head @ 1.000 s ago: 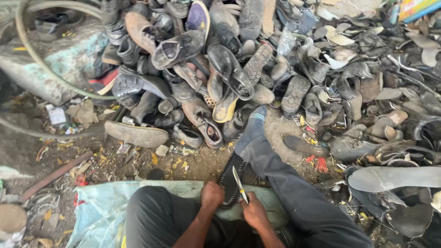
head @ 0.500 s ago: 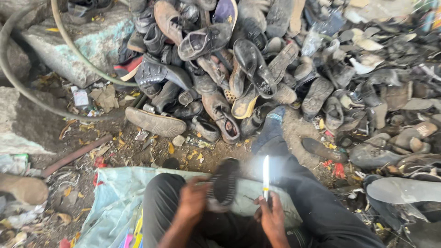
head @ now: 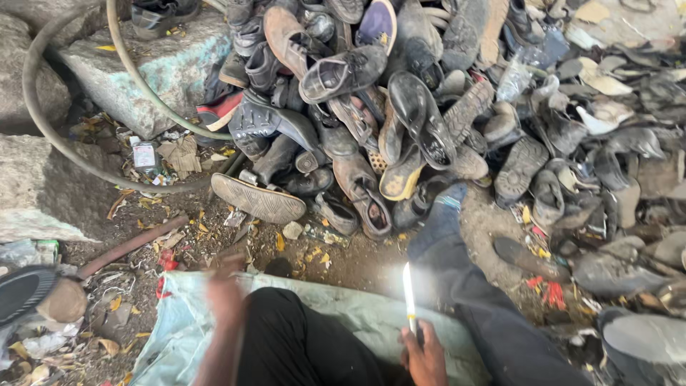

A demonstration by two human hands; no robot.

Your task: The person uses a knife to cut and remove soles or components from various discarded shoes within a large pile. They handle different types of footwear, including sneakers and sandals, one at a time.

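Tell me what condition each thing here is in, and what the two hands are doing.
Right hand: closed around a knife handle.
Knife: upright, blade pointing up, glinting bright.
Left hand: blurred and held out to the left; I cannot tell whether it holds anything.
Shoe pile: heaped, worn and dirty, many soles up.
Loose sole: flat on the ground, tread up.
Hose: curved across the stones.
Sack: spread under the legs.

One view only — a head-worn camera looking steeply down from above the seated person's lap. The right hand (head: 424,357) sits at the bottom edge, close to the lens; beyond its fingers (head: 412,348) the frame takes in the pile of worn shoes (head: 400,121) — farther off, filling the top.
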